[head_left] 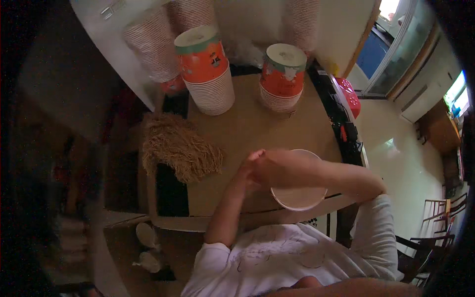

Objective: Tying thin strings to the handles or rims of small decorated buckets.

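From the head view, the left hand (250, 168) and the right hand (273, 167) meet beside an open paper tub (300, 199), at the near edge of the surface (242, 123); its contents are unclear. How far the fingers (256, 155) open, or what they hold, I cannot tell.

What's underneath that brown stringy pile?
The pile lies across the tan board and a black strip, both visible at its edges; anything beneath its middle is covered.

The blurred right hand (273, 167) overlapped the left hand (247, 171); whether they held anything could not be told. The right forearm (346, 178) hid part of the white-rimmed round tub (299, 198). The upper edge cropped tall, pale stacks of nested paper tubs (193, 14).
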The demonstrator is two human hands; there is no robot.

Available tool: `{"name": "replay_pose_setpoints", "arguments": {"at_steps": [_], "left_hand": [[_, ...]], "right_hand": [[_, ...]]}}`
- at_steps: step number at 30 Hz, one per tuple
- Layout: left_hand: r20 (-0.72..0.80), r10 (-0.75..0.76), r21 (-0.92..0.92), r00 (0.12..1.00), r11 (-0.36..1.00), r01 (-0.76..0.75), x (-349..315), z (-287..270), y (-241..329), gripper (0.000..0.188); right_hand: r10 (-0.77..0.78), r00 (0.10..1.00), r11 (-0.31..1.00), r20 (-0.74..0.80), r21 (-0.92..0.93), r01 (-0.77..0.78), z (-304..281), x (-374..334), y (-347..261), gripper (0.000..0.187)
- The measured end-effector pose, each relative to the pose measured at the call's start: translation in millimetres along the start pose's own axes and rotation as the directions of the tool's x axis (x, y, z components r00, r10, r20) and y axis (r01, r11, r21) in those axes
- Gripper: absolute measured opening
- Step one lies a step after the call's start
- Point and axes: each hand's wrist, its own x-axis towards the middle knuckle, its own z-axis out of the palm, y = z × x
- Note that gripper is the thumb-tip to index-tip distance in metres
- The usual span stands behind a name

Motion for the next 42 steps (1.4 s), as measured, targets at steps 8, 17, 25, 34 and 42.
{"name": "replay_pose_setpoints", "arguments": {"at_steps": [8,17,25,34,42], "left_hand": [[0.116,-0.046,0.127,0.992,0.991,0.031,-2,-16,-16,0.032],[-0.056,0.094,0.198,0.994,0.977,-0.081,3,17,-15,0.02],[-0.067,0.262,0.487,0.963,0.851,-0.198,9,27,-23,0.026],[-0.066,0.142,0.313,0.988,0.943,-0.115,14,27,-20,0.015],[-0.118,0.151,0.142,0.981,0.981,-0.134,24,12,-25,0.008]], "right_hand": [[0.202,0.971,0.968,0.125,-0.175,-0.179,29,-21,86,0.021],[0.497,0.867,0.817,0.037,0.318,-0.481,28,-42,80,0.014],[0.536,0.842,0.725,-0.055,0.542,-0.426,40,-47,105,0.009],[0.473,0.83,0.765,-0.296,0.605,-0.22,32,-47,131,0.01],[0.2,0.971,0.916,0.13,0.328,-0.233,2,-25,95,0.017]]}}
